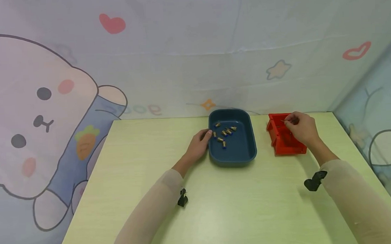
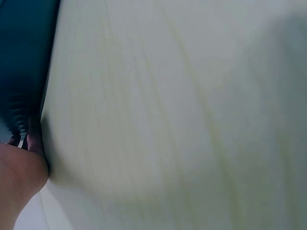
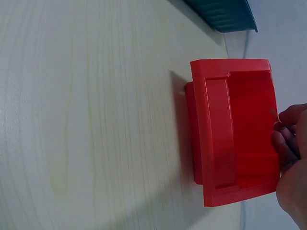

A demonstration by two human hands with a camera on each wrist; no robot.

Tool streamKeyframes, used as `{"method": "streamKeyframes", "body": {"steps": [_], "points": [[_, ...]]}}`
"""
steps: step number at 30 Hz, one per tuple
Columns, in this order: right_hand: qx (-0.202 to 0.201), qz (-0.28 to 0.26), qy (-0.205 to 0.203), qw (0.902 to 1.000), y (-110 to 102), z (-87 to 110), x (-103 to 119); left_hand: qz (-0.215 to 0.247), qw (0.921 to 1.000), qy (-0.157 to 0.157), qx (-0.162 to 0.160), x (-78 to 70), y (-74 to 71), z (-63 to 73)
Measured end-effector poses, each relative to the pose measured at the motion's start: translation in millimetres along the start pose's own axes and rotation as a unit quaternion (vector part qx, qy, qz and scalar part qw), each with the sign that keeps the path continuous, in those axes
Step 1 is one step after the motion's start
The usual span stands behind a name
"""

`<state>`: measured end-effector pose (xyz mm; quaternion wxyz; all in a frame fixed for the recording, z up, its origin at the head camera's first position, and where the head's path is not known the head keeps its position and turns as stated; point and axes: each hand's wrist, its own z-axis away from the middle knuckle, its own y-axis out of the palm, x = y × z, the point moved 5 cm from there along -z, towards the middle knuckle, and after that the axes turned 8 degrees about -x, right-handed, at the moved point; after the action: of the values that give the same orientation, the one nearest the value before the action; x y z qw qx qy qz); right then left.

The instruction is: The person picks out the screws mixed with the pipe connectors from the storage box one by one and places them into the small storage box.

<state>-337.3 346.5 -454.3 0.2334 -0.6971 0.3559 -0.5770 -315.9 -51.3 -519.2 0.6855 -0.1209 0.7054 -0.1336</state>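
Note:
My left hand (image 1: 198, 145) grips the left side of a dark blue tray (image 1: 241, 145), its thumb at the rim and its fingers against the outer wall. Several small brass-coloured pieces with blue ends (image 1: 224, 144) lie loose in the tray's left half. Over the back part of a red plastic bin (image 1: 290, 149), my right hand (image 1: 302, 128) pinches a small thin piece (image 1: 283, 121) between thumb and fingers. That piece is too small to identify. In the right wrist view, the right hand (image 3: 292, 143) is at the bin's far edge.
Both containers stand near the back edge of a pale wooden table (image 1: 213, 209), the bin to the right of the tray with a gap between. Behind the table hangs a printed cloth (image 1: 184, 34) with a cartoon bear; another stretch of it runs along the right side.

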Motion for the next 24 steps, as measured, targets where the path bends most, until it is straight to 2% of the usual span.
{"method": "streamKeyframes", "body": {"steps": [24], "points": [[-0.014, -0.007, 0.005, 0.9999, 0.5, 1.8, -1.2, 0.002, 1.0, 0.002, 0.006, -1.9, -1.3, 1.8]]}}
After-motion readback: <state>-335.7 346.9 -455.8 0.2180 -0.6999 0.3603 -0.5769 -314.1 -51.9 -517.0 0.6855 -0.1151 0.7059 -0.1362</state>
